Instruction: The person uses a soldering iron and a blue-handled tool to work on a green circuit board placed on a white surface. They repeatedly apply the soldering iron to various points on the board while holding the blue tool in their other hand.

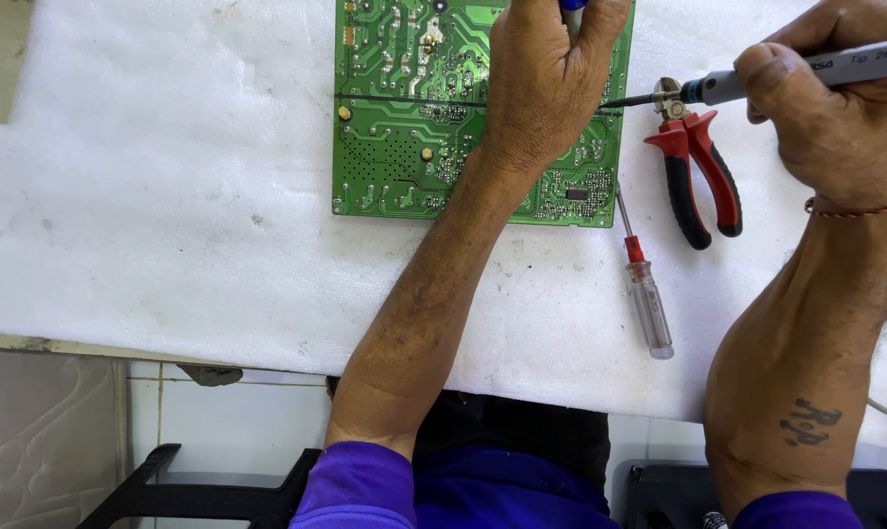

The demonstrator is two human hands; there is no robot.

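A green circuit board (404,108) lies solder side up on a white foam sheet (169,196). My left hand (542,88) rests on the board's right part, fingers closed around a blue object at the top edge, mostly hidden. My right hand (836,108) grips a grey soldering iron (757,83); its dark tip points left and reaches the board's right edge beside my left hand.
Red-handled pliers (698,171) lie just right of the board. A small screwdriver (644,284) with a clear handle lies below them on the foam. The foam's front edge runs along the bench; tiled floor and black frame parts show below.
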